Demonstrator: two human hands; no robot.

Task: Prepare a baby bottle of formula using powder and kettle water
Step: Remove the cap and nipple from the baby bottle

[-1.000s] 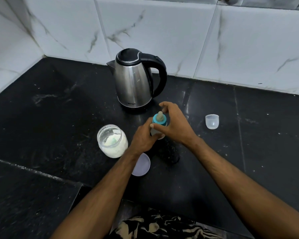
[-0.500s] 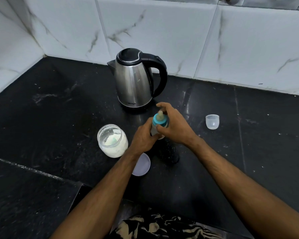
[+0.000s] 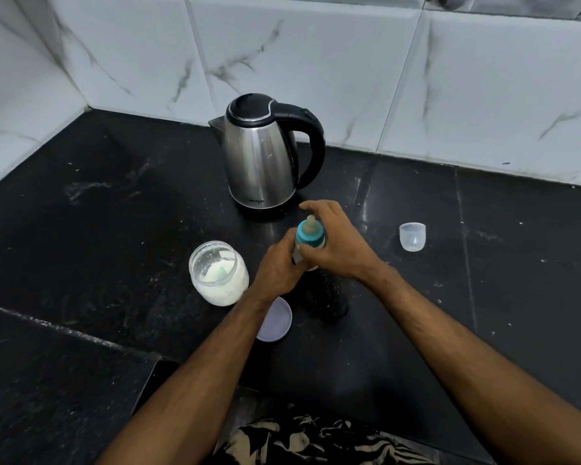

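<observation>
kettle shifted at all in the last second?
No. The kettle sits at the same spot against the wall tile seam.

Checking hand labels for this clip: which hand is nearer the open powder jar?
Left. The left hand grips the bottle just right of the powder jar; the right hand holds the bottle's far side.

Both the left hand (image 3: 277, 266) and right hand (image 3: 339, 245) grip the baby bottle (image 3: 310, 237), apparently upright, before the kettle (image 3: 260, 156).
</observation>
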